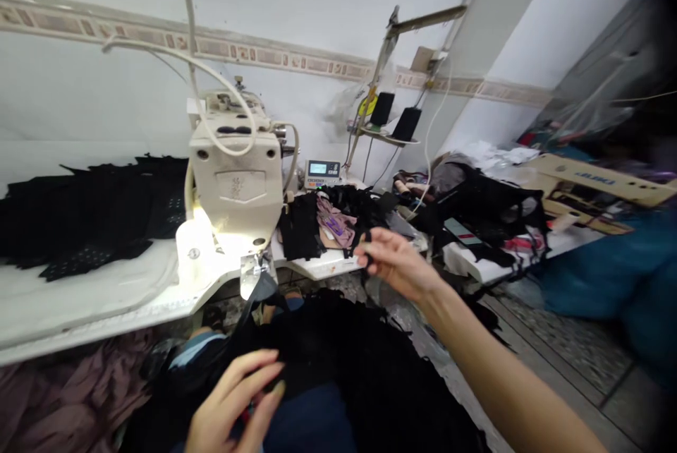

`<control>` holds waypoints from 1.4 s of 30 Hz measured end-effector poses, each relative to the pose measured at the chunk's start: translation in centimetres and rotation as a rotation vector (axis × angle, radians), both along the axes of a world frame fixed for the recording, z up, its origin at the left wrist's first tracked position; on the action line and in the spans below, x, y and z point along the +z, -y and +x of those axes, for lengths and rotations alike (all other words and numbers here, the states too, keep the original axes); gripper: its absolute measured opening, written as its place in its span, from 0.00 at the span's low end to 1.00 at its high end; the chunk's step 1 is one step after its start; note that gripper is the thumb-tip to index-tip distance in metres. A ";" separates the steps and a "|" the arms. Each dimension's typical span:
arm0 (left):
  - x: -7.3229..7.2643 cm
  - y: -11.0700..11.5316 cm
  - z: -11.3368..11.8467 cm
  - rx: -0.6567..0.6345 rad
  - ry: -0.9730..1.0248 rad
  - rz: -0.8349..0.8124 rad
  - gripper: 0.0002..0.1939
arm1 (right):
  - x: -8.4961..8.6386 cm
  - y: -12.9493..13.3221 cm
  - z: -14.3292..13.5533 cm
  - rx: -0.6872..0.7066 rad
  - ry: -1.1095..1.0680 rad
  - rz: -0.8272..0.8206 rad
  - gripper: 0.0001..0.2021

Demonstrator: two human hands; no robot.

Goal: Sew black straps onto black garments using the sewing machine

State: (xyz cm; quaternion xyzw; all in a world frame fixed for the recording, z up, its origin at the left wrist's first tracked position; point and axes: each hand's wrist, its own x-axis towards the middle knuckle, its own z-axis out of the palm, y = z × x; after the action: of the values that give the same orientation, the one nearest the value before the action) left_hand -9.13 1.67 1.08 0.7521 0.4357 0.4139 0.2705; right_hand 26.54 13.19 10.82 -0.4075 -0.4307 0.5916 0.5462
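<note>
1. My right hand (394, 262) pinches a small black strip (368, 250), fingers narrow.
2. My left hand (233, 403) has fingers loosely parted over heaped black cloth (364, 347); contact I can't tell.
3. Beyond both, I see the sewing machine (235, 178).

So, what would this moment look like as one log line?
left hand: open, over black cloth | right hand: pinching black scrap | machine: lit below | panel: lit

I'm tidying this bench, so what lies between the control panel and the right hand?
Black cloth and mauve cloth lie between the control panel and the right hand, as the head view shows.
</note>
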 end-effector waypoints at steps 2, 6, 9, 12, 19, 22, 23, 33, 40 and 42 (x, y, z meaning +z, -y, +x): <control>0.8 0.3 3.9 -0.032 0.157 -0.199 0.23 | -2.9 2.7 -4.0 0.138 0.002 -0.124 0.19; -0.5 -0.1 8.0 -0.152 0.406 -0.553 0.34 | -7.4 6.3 -9.3 0.205 -0.053 -0.266 0.18; -1.9 0.1 7.9 -0.169 0.438 -0.686 0.27 | -8.9 6.7 -10.2 0.167 -0.081 -0.293 0.18; -2.8 0.9 6.7 -0.127 0.301 -0.634 0.23 | -9.4 6.0 -9.8 0.111 -0.102 -0.302 0.20; -3.6 2.5 4.5 -0.173 0.233 -0.734 0.23 | -10.0 4.5 -9.0 0.091 0.073 -0.210 0.17; -3.6 2.5 3.8 -0.217 0.170 -0.740 0.22 | -9.9 3.7 -8.2 0.066 0.137 -0.209 0.19; -3.5 2.5 3.5 -0.227 0.128 -0.731 0.22 | -9.7 3.4 -7.7 0.040 0.147 -0.207 0.20; 2.6 -0.4 2.0 0.126 -0.332 0.484 0.19 | -6.9 3.2 -5.4 0.351 0.410 -0.154 0.19; 3.5 -5.0 5.8 0.522 -0.654 0.656 0.18 | -8.9 5.4 -10.9 0.655 0.308 -0.207 0.20; 2.9 -5.7 5.8 0.527 -0.618 0.683 0.17 | -8.4 6.0 -11.5 0.691 0.276 -0.208 0.20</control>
State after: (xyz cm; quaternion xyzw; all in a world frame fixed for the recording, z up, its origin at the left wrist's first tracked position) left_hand -3.37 7.35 4.00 0.7492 0.5099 0.3451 -0.2441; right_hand 15.06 7.19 2.40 -0.3675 -0.5499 0.7208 0.2074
